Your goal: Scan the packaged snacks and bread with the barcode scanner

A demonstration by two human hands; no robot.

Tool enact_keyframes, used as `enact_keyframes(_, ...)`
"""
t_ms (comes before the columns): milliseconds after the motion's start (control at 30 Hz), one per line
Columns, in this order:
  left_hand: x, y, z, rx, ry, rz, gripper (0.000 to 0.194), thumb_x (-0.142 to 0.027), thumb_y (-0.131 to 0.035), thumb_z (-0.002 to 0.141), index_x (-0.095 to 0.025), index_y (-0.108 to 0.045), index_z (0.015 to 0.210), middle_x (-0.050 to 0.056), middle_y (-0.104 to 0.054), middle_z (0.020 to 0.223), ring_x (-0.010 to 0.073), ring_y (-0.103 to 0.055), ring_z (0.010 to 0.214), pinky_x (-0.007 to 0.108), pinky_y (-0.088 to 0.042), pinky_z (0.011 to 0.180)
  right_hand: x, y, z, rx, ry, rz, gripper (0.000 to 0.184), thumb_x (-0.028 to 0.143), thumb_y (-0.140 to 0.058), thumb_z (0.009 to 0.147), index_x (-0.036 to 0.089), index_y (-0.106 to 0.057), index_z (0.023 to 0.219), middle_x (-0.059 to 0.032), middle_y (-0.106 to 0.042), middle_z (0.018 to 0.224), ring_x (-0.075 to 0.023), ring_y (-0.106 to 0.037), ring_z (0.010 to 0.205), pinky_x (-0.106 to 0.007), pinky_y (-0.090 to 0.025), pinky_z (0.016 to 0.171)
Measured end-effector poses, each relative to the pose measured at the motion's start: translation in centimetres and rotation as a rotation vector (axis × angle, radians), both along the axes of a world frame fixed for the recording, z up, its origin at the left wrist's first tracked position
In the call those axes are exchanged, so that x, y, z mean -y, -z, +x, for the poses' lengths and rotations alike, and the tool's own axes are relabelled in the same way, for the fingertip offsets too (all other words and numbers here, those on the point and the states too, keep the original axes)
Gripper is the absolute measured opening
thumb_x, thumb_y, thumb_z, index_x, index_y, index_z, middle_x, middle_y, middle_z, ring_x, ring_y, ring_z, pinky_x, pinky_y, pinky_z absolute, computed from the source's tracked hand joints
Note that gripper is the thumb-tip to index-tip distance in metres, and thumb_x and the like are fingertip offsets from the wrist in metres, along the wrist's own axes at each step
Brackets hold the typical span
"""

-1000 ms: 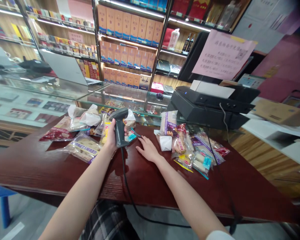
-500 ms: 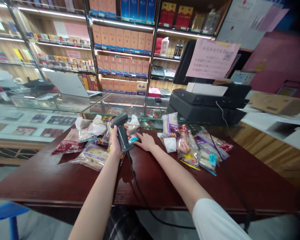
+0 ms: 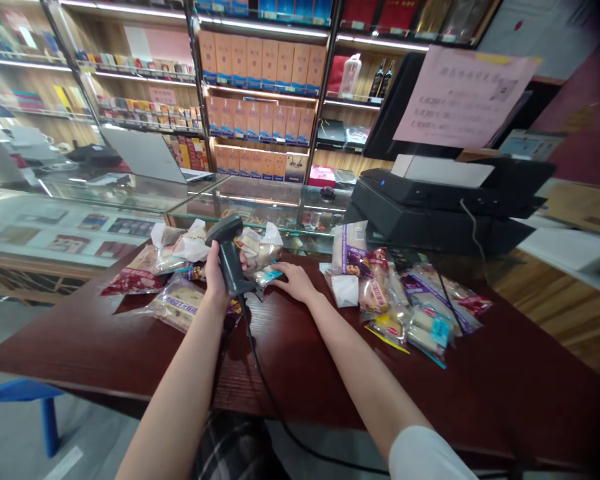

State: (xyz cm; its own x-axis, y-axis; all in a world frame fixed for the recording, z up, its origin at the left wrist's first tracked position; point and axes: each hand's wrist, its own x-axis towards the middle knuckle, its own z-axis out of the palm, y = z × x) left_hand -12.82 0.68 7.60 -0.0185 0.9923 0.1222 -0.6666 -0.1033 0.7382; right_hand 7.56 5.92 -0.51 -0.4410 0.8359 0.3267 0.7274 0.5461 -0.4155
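Note:
My left hand [image 3: 213,270] is wrapped round the grip of a dark grey barcode scanner [image 3: 226,252], whose head points right toward a clear snack packet with a blue label [image 3: 264,261]. My right hand [image 3: 293,280] lies with fingers stretched out on the dark red counter [image 3: 300,347], fingertips touching that packet. The scanner's black cable [image 3: 260,387] runs down off the counter's near edge.
A pile of snack packets [image 3: 173,267] lies left of the scanner, another pile [image 3: 405,303] to the right. A black printer [image 3: 440,203] stands at the back right. Glass display cases [image 3: 130,200] and stocked shelves [image 3: 260,100] are behind. A blue stool [image 3: 25,400] stands lower left.
My right hand slid forward and left from the bare counter onto the blue-labelled packet. My left hand kept hold of the scanner and tilted it slightly.

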Motion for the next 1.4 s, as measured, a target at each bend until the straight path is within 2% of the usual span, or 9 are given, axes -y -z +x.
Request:
enact_keyframes(133, -0.3, 0.3, -0.3, 0.024, 0.029, -0.016, 0.054, -0.064, -0.040, 0.090, -0.014, -0.059, 0.085, -0.001, -0.052, 0.059, 0.0097, -0.052, 0.046, 0.025, -0.053, 0.057, 0.1, 0.0, 0.4, -0.085, -0.009, -0.045, 0.044, 0.044, -0.066, 0.087, 0.025, -0.063, 0.127, -0.0084, -0.059, 0.139, -0.0235, -0.053, 0.129, -0.040, -0.037, 0.107)
enact_keyframes(233, -0.4, 0.6, -0.3, 0.023, 0.050, -0.029, 0.052, -0.061, -0.036, 0.092, -0.014, -0.058, 0.084, -0.001, -0.053, 0.058, 0.0095, -0.052, 0.046, 0.025, -0.054, 0.058, -0.1, 0.2, 0.6, -0.260, 0.007, -0.093, 0.038, 0.043, -0.063, 0.089, 0.025, -0.066, 0.122, -0.0069, -0.064, 0.132, -0.0217, -0.058, 0.123, -0.037, -0.040, 0.106)
enact_keyframes(433, -0.6, 1.1, -0.1, 0.002, 0.026, -0.053, 0.049, -0.059, -0.040, 0.091, -0.013, -0.058, 0.085, 0.000, -0.055, 0.059, 0.0099, -0.053, 0.046, 0.025, -0.054, 0.058, -1.6, 0.7, 1.3, -0.939, 0.180, -0.203, 0.046, 0.056, -0.051, 0.090, 0.015, -0.071, 0.098, -0.0063, -0.075, 0.096, -0.0207, -0.069, 0.094, -0.033, -0.052, 0.088)
enact_keyframes(533, -0.6, 1.0, -0.2, 0.032, 0.015, -0.065, 0.049, -0.059, -0.039, 0.091, -0.014, -0.059, 0.087, -0.001, -0.054, 0.059, 0.0091, -0.052, 0.045, 0.024, -0.054, 0.057, -2.1, 0.7, 1.5, -1.256, 0.212, -0.358, 0.047, 0.060, -0.056, 0.085, 0.016, -0.067, 0.099, -0.0051, -0.074, 0.089, -0.0176, -0.071, 0.079, -0.029, -0.056, 0.073)
enact_keyframes(600, -0.7, 0.9, -0.3, 0.057, 0.012, -0.085, 0.050, -0.059, -0.038, 0.092, -0.014, -0.059, 0.088, -0.001, -0.054, 0.059, 0.0092, -0.051, 0.045, 0.024, -0.054, 0.057, -2.2, 0.5, 1.5, -1.372, 0.194, -0.443, 0.045, 0.059, -0.060, 0.083, 0.018, -0.065, 0.102, -0.0047, -0.074, 0.090, -0.0165, -0.072, 0.073, -0.028, -0.057, 0.067)
enact_keyframes(800, -0.7, 0.9, 0.3, -0.021, 0.052, -0.147, 0.048, -0.056, -0.038, 0.093, -0.013, -0.060, 0.091, 0.000, -0.055, 0.058, 0.0110, -0.052, 0.045, 0.026, -0.055, 0.057, -2.1, -0.2, 2.1, -1.501, 0.151, -0.561, 0.038, 0.055, -0.059, 0.087, 0.022, -0.060, 0.105, -0.0026, -0.074, 0.093, -0.0130, -0.070, 0.060, -0.025, -0.057, 0.059)
enact_keyframes(967, -0.6, 1.4, 1.3, -0.121, 0.071, -0.109, 0.048, -0.058, -0.043, 0.091, -0.013, -0.060, 0.084, 0.001, -0.057, 0.058, 0.0109, -0.054, 0.046, 0.025, -0.055, 0.059, -2.3, -0.3, 2.5, -1.546, 0.125, -0.623, 0.034, 0.052, -0.064, 0.086, 0.022, -0.062, 0.102, -0.0018, -0.074, 0.094, -0.0126, -0.071, 0.062, -0.024, -0.057, 0.063)
enact_keyframes(1167, -0.6, 1.8, 1.7, -0.163, 0.089, -0.080, 0.048, -0.058, -0.045, 0.090, -0.014, -0.062, 0.083, 0.002, -0.058, 0.058, 0.0119, -0.056, 0.048, 0.024, -0.054, 0.058, -2.7, -0.4, 2.3, -1.546, 0.219, -0.646, 0.052, 0.064, -0.045, 0.092, 0.016, -0.064, 0.093, -0.0036, -0.072, 0.070, -0.0131, -0.065, 0.051, -0.024, -0.052, 0.052)
enact_keyframes(1400, -0.3, 2.2, 2.0, -0.233, 0.148, -0.071, 0.048, -0.060, -0.051, 0.087, -0.014, -0.061, 0.082, 0.003, -0.060, 0.061, 0.0118, -0.057, 0.047, 0.024, -0.053, 0.055, -3.1, -0.3, 2.2, -1.561, 0.269, -0.658, 0.040, 0.057, -0.053, 0.091, 0.019, -0.061, 0.100, 0.0003, -0.072, 0.071, -0.0116, -0.064, 0.048, -0.023, -0.052, 0.053)
